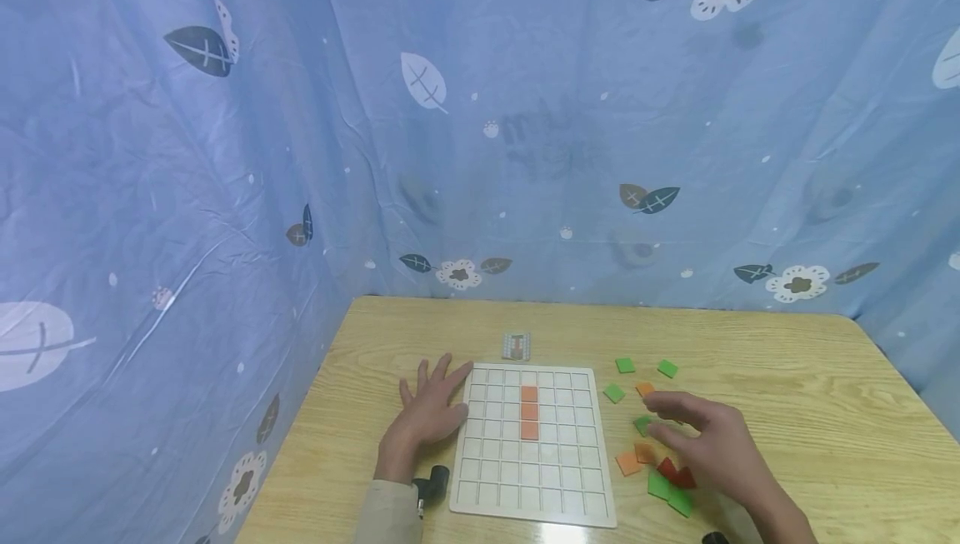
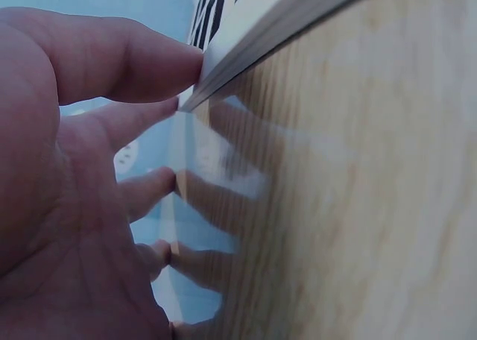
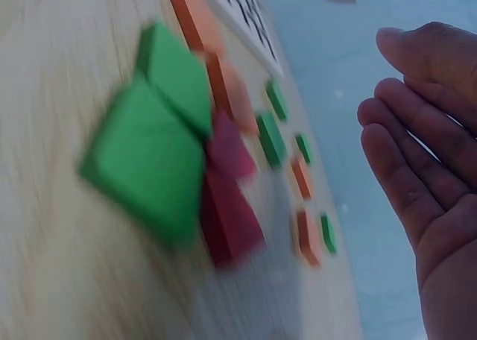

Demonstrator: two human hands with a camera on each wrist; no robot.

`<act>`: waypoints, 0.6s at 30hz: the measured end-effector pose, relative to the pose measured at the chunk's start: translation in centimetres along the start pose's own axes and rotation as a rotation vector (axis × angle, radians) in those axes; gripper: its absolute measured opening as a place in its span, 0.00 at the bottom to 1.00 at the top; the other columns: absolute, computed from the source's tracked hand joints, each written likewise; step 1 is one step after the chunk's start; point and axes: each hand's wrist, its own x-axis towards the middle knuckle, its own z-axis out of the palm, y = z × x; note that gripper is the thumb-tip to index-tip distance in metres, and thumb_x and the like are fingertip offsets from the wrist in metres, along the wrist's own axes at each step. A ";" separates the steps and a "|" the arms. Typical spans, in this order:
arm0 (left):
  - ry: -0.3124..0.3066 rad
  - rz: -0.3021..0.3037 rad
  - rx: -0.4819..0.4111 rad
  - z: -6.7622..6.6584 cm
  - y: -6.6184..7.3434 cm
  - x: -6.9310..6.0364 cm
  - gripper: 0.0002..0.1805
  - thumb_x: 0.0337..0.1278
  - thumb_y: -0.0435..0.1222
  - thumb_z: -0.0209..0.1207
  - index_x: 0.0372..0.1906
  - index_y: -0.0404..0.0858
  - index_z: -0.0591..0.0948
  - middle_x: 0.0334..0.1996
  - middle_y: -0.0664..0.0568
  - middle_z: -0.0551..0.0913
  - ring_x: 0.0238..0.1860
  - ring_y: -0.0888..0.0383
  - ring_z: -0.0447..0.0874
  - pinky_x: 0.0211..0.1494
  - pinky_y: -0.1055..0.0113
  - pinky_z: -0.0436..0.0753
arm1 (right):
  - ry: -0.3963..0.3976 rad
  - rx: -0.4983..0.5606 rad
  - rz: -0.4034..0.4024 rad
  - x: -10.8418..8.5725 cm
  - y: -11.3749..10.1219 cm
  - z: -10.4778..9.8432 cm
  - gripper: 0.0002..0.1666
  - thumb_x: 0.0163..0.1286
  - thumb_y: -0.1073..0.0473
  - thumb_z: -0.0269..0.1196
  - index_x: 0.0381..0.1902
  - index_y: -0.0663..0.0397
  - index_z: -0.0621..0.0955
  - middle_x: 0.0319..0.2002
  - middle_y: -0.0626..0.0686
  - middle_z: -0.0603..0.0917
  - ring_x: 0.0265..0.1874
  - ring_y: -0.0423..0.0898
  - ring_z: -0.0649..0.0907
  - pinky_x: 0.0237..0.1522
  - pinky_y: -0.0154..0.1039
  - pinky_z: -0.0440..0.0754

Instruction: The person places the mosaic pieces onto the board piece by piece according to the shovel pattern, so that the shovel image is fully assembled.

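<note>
Left hand [image 1: 431,417], unclenched, touches board [image 1: 509,474]; right [image 1: 708,444], likewise, hovers by tiles [image 1: 658,485]; card's [image 1: 516,346] print illegible.

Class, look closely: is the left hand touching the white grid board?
Touching. The left wrist view shows it: the thumb of the left hand meets the side of the white grid board, with no visible gap.

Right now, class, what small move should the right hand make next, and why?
Probably lower the right hand to pinch a loose orange tile: that hand holds nothing, three orange tiles line up on the board, and the left hand touches the board's edge.
</note>
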 end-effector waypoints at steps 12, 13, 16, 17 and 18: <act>-0.004 -0.002 0.009 -0.1 0.0 0.0 0.41 0.61 0.35 0.58 0.83 0.48 0.72 0.89 0.38 0.55 0.89 0.25 0.36 0.80 0.16 0.30 | 0.127 -0.068 -0.014 0.9 2.9 -4.4 0.20 0.69 0.59 0.78 0.58 0.50 0.90 0.49 0.53 0.95 0.47 0.18 0.86 0.43 0.16 0.83; -0.003 -0.001 0.008 -0.1 0.0 -0.1 0.41 0.61 0.35 0.57 0.83 0.48 0.72 0.89 0.38 0.55 0.89 0.25 0.36 0.80 0.16 0.30 | 0.144 -0.072 -0.013 1.1 3.1 -4.6 0.21 0.68 0.60 0.79 0.58 0.50 0.90 0.48 0.52 0.95 0.46 0.18 0.86 0.42 0.16 0.83; -0.004 -0.002 0.005 -0.2 0.1 -0.1 0.41 0.61 0.36 0.57 0.83 0.49 0.72 0.89 0.38 0.55 0.89 0.25 0.36 0.80 0.17 0.29 | 0.179 -0.080 0.009 1.8 3.8 -5.0 0.21 0.68 0.58 0.79 0.58 0.51 0.90 0.48 0.50 0.95 0.45 0.15 0.84 0.41 0.15 0.81; -0.002 0.001 0.002 -0.1 0.0 -0.1 0.41 0.61 0.36 0.57 0.83 0.48 0.72 0.89 0.38 0.55 0.89 0.25 0.36 0.80 0.16 0.28 | 0.185 -0.078 0.021 2.0 3.9 -5.1 0.21 0.68 0.58 0.79 0.58 0.52 0.90 0.48 0.51 0.95 0.45 0.15 0.84 0.41 0.14 0.81; 0.000 0.002 -0.002 -0.1 0.0 -0.1 0.41 0.61 0.36 0.57 0.83 0.48 0.72 0.89 0.37 0.55 0.89 0.25 0.36 0.80 0.16 0.28 | 0.189 -0.074 0.034 2.2 4.0 -5.1 0.22 0.68 0.57 0.79 0.59 0.52 0.90 0.49 0.52 0.95 0.45 0.14 0.83 0.41 0.14 0.80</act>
